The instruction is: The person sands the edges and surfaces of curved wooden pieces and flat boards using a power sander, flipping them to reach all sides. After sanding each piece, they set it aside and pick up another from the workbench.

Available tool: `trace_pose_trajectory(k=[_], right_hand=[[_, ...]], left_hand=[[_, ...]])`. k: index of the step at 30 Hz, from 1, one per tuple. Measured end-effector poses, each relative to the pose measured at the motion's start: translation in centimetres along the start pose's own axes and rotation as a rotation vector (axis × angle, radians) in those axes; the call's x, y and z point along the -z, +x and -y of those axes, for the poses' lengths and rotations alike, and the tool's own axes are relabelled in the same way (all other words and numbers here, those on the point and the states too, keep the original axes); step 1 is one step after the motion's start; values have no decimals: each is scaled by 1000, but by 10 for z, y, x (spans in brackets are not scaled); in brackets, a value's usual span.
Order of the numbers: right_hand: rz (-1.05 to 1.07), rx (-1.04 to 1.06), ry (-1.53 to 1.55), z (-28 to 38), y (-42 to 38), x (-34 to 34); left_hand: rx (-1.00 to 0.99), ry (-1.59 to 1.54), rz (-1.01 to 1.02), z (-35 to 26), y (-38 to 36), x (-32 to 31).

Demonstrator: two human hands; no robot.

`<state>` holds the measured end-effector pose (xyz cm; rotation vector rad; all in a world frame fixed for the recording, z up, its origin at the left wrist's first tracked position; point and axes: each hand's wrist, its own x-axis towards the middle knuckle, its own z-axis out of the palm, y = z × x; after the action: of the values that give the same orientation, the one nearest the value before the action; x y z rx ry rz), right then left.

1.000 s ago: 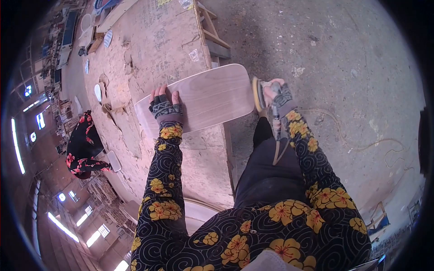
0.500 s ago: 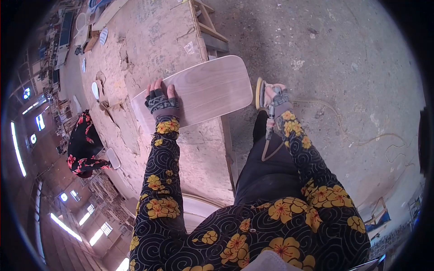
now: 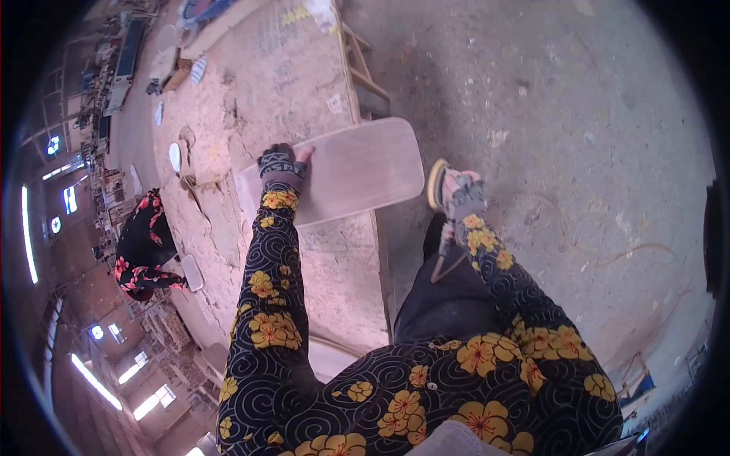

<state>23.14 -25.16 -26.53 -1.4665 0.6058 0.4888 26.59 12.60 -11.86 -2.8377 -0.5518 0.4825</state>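
Observation:
A pale wooden board (image 3: 357,171) with rounded corners lies on the worktable, its right end jutting past the table edge. My left hand (image 3: 285,166), in a fingerless knit glove, grips its left part; the thumb rests on the top face and the fingers bend at the far edge, their tips hidden. In my right hand (image 3: 465,191), also gloved, is a round air sander (image 3: 436,185) with a yellowish pad. That pad is turned on its side toward the board's right end, a small gap apart from it. A hose (image 3: 449,270) hangs from the sander.
The worn worktable (image 3: 327,266) has torn patches. White oval pads (image 3: 175,157) lie along its far side. Across it, a person in a floral top (image 3: 144,243) bends over a smaller board (image 3: 192,273). The air hose trails over the concrete floor (image 3: 593,152) at right.
My left fingers, spread on the board before, now bend at its far edge. The sander in my right hand has come slightly nearer to my body. The whole view has shifted a little.

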Motion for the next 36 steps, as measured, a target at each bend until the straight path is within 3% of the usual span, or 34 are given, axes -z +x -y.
trace_pose_trajectory(k=[3,4,5,7,11,12,14,16,17,18,21,22,24,27,28,31,33,36], right_hand=[[-106,144,27,7,34,29],[-64,117,86,30,32,46],[-22,89,140,55,30,64],[-98,228,70,74,41,89],[55,325,-137,115,28,101],[121,440,-207,107,37,93],[169,819,-447,126,20,64],[293,973,-543,145,-8,17],[402,1002,-602,158,-26,-5],[511,1029,-665,172,-45,-26],[844,1000,-959,202,-94,-98],[980,988,-1121,208,-109,-124],[1225,945,-1458,218,-129,-175],[1101,1300,-1547,183,-112,-229],[1115,1410,-1495,158,-72,-251],[1028,1446,-1596,181,-49,-310],[1007,1453,-1865,180,-4,-362],[923,1320,-1983,203,-25,-378]], left_hand=[[-17,-2,225,1,14,33],[-33,-22,184,4,10,36],[29,-45,169,5,3,42],[157,-85,156,11,-19,52],[552,-227,153,46,-73,31],[280,-44,109,46,-108,28],[458,-188,151,50,-136,-7],[559,-158,126,43,-168,-41],[596,-82,112,42,-178,-60],[611,-249,211,34,-186,-18],[886,-597,21,17,-197,-10],[900,-550,-115,13,-204,-28],[941,-543,-95,10,-218,-27],[992,-531,-176,10,-217,-42],[1004,-546,-183,12,-214,-39],[994,-530,-261,13,-214,-46],[986,-525,-267,15,-214,-43],[987,-559,-235,16,-214,-39]])
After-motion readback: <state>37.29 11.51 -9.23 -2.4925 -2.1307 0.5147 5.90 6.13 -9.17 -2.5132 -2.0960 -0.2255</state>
